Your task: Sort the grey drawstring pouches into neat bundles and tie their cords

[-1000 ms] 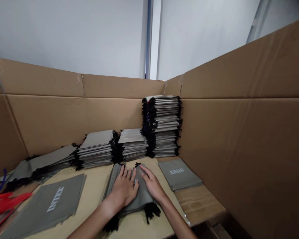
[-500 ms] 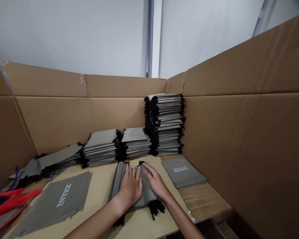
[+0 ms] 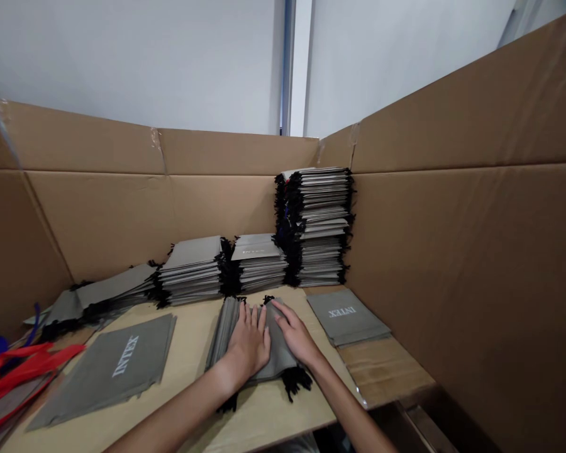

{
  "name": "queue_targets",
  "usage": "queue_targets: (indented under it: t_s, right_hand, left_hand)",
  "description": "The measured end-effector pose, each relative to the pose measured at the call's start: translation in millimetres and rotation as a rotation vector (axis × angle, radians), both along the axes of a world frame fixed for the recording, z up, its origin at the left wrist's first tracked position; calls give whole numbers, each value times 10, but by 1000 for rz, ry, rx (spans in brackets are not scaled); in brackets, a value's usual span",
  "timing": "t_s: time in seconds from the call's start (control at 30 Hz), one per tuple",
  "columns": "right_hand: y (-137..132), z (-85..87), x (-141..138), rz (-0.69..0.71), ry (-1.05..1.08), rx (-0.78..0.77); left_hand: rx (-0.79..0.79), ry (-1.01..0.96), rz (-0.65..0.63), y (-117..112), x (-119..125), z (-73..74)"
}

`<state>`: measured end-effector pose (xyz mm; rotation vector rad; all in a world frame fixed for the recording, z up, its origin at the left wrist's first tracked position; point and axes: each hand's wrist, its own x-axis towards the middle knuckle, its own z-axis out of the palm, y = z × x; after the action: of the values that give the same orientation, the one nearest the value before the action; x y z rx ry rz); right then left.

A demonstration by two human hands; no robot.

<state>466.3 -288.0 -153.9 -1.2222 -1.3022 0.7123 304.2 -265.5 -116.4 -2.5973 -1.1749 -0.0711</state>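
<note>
Between my hands lies a bundle of grey fabric drawstring pouches (image 3: 277, 357), with black cords poking out at its far and near ends. Its left part shows several stacked layers edge-on. My left hand (image 3: 249, 343) rests flat on top of the bundle, fingers stretched forward and slightly apart. Along the right side, my right hand (image 3: 298, 336) lies on the top pouch with its fingers extended and thumb apart. Neither hand is closed round the cloth. The undersides of both hands are hidden.
Cardboard walls (image 3: 443, 239) enclose the work surface. Stacked pouches (image 3: 325, 226) stand tall at the back right, with lower stacks (image 3: 191, 270) to their left. Flat INTEX pouches lie left (image 3: 117, 362) and right (image 3: 349, 318). Red straps (image 3: 23, 371) lie far left.
The view has tilted slightly, so the scene sits a little higher in the picture. Both hands stay on the bundle in nearly the same position.
</note>
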Motion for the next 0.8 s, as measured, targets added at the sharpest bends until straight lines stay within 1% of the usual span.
queue_targets:
  t_s: [0.13,0.5,0.8]
  right_hand:
    - [4,1,2,-2,-3,-12]
    - [0,4,-6,-7,7,-6]
    - [3,-2,-9,-2,4,8]
  left_hand:
    - [-8,8,12,1,9,-1]
    - [-10,20,12,-45,12,61]
    - [3,-23,7,-6,-5,-33]
